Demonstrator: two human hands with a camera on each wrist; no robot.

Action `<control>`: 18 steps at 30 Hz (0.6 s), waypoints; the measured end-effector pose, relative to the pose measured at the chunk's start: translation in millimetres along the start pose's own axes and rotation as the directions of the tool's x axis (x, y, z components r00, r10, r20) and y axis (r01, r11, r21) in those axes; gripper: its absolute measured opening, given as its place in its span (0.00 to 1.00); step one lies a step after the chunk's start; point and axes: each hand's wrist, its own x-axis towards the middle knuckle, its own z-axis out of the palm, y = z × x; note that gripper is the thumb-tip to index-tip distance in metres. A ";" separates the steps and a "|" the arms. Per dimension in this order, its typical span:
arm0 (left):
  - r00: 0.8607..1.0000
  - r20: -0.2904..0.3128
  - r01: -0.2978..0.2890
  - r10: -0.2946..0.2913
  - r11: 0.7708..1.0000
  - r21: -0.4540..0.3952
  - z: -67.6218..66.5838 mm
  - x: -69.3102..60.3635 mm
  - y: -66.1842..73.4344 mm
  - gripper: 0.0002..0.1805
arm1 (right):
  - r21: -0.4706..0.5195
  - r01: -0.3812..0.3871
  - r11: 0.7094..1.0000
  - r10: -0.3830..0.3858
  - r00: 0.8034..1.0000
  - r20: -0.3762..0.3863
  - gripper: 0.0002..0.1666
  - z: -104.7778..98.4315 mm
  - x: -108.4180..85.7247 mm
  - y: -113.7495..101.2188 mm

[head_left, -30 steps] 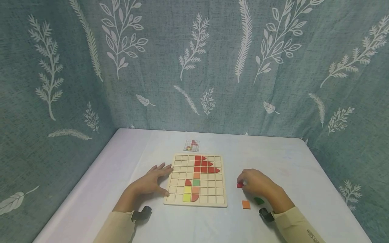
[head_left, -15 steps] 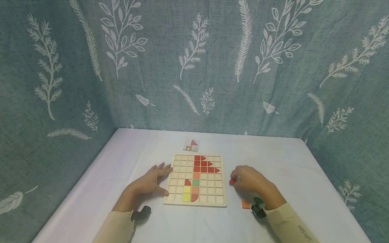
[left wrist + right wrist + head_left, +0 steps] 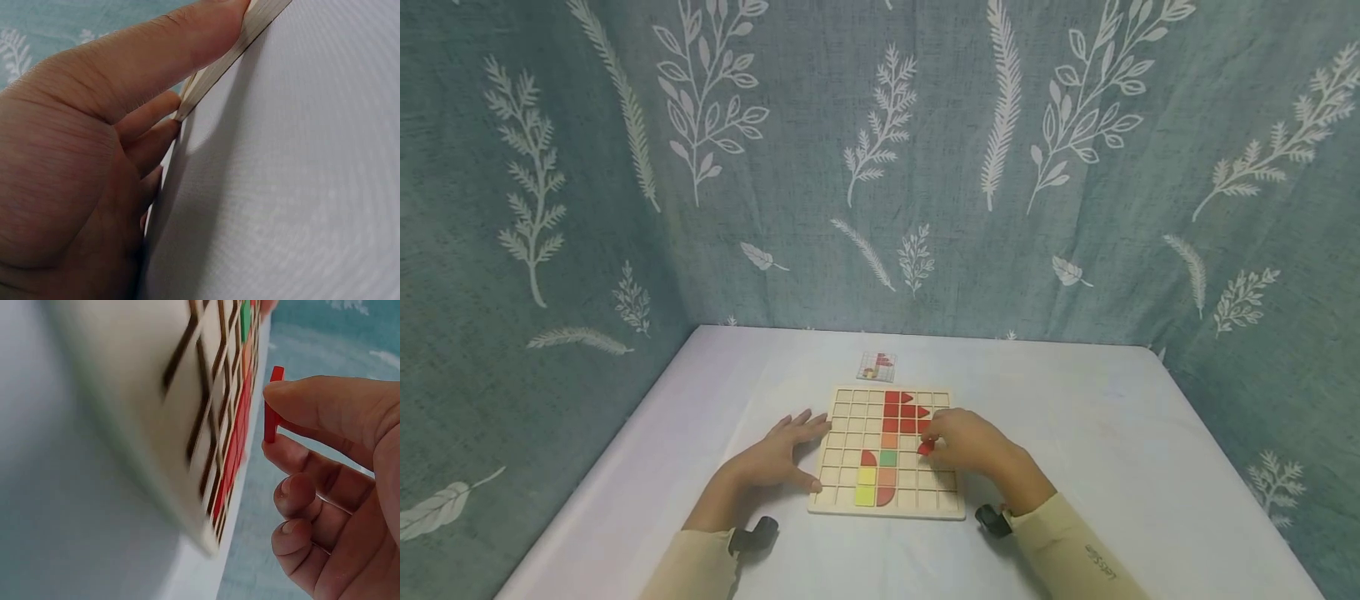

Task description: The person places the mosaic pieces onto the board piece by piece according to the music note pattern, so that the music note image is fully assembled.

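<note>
A wooden grid board (image 3: pixel 917 512) lies on the table, with several red tiles (image 3: pixel 891 411), a green tile (image 3: pixel 888 458), yellow tiles (image 3: pixel 865 497) and orange tiles set in its squares. My left hand (image 3: pixel 775 457) has its fingers spread along the board's left edge; in the left wrist view the thumb (image 3: pixel 187 37) touches the board's side. Over the board's right half, my right hand (image 3: pixel 976 446) pinches a small red tile (image 3: pixel 927 447) between thumb and fingers. The right wrist view shows this tile (image 3: pixel 273 406) edge-on, held apart from the board.
A small pattern card (image 3: pixel 877 367) lies just behind the board on the white table (image 3: pixel 1075 417). Patterned fabric (image 3: pixel 805 167) hangs behind and at the sides. My right forearm covers the spot where loose orange and green tiles were seen earlier.
My right hand has carried the red tile leftward from the table beside the board to above the grid. The left hand stays at the board's edge. The head view has shifted slightly.
</note>
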 end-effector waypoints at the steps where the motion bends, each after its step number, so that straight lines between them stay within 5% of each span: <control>1: 1.000 -0.002 0.006 -0.006 1.000 0.001 0.2 0.5 -0.3 0.62 | 0.000 0.015 1.000 -0.015 1.000 -0.002 0.04 1.1 2.7 -3.0; 18: 0.999 0.011 -0.031 0.030 0.999 0.024 -1.3 0.7 0.1 0.59 | -0.036 0.177 0.984 -0.176 0.984 0.028 0.08 11.8 37.7 -44.7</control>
